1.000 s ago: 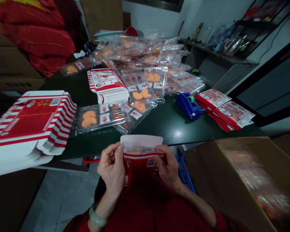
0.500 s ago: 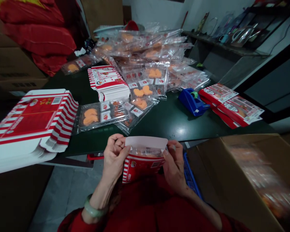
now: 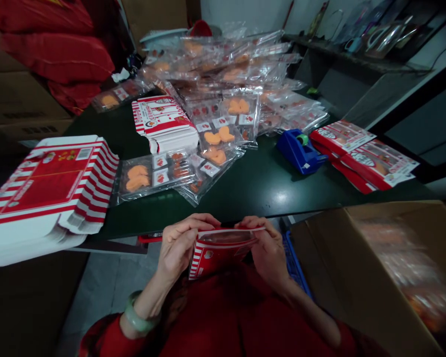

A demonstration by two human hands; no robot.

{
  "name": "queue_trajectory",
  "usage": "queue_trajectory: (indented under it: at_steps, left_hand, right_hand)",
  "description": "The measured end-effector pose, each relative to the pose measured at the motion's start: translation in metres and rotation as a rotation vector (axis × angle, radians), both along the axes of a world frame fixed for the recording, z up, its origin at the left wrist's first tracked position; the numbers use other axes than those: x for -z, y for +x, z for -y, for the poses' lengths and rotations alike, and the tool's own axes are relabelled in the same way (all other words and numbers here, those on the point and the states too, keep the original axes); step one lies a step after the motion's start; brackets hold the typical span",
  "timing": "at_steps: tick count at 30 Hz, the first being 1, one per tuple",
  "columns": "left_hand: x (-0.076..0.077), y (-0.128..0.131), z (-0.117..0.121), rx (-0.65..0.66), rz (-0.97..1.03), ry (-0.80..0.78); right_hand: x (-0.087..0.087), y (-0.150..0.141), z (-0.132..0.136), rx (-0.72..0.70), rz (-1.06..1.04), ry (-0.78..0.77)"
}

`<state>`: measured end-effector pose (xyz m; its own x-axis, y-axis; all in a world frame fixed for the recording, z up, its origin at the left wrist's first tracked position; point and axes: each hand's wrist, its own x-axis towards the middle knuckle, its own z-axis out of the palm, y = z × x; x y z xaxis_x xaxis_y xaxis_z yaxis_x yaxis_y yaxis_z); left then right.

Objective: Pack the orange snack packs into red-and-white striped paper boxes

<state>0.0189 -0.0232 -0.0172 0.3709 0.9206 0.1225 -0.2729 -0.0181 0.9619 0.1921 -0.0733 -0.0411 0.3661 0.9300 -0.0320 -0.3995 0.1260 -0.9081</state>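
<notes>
Between my hands is a red-and-white striped cardboard box [image 3: 223,255], held upright in front of my body just short of the table edge. My left hand [image 3: 180,245] grips its left side, fingers over the top edge, a green bangle [image 3: 139,315] on the wrist. On the other side my right hand [image 3: 267,250] is closed around the right top corner. The box's top flap is bent down toward the opening, where a strip of clear plastic shows. Most of what lies inside is hidden.
On the dark green table [image 3: 245,191] are flat striped cartons [image 3: 70,173], a smaller carton stack [image 3: 167,121], a heap of clear toy packs [image 3: 223,74], a blue tape dispenser [image 3: 299,151] and several packed boxes [image 3: 367,158]. A large cardboard box [image 3: 330,267] with packs stands at right.
The box's white top flap stood up before; now it is folded down over the opening. My fingers have moved inward along the top edge. The view has shifted slightly.
</notes>
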Motion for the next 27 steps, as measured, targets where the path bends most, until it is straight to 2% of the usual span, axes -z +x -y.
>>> queue_trajectory:
  at_steps: [2, 5, 7, 10, 14, 17, 22, 25, 27]
  left_hand:
    - [-0.010, -0.003, -0.001, -0.026, -0.191, 0.044]
    - [-0.024, -0.003, -0.004, -0.027, -0.505, 0.135]
    - [-0.028, -0.002, -0.006, 0.018, -0.580, 0.197]
    - [-0.027, 0.002, -0.012, 0.048, -0.551, 0.190]
    - [-0.019, 0.007, -0.019, 0.056, -0.433, 0.016]
    - [-0.015, 0.012, -0.017, -0.017, -0.379, -0.009]
    - [-0.017, 0.020, -0.006, -0.186, -0.453, 0.051]
    - [-0.019, 0.022, -0.005, -0.178, -0.462, 0.055]
    - [-0.019, 0.022, -0.006, -0.139, -0.393, 0.041]
  right_hand:
    - [-0.001, -0.001, 0.002, -0.025, 0.083, -0.039]
    - [-0.007, 0.008, 0.001, -0.140, 0.343, -0.093]
    - [-0.012, 0.018, -0.005, -0.208, 0.560, -0.059]
    - [-0.020, 0.033, -0.019, -0.244, 0.864, 0.169]
    - [-0.024, 0.044, -0.040, -0.280, 1.149, 0.529]
    - [-0.023, 0.046, -0.048, -0.199, 1.377, 0.687]
    - [-0.024, 0.048, -0.049, -0.118, 1.600, 0.794]
    - [-0.023, 0.049, -0.046, -0.109, 1.617, 0.790]
    - [-0.021, 0.050, -0.044, -0.104, 1.610, 0.770]
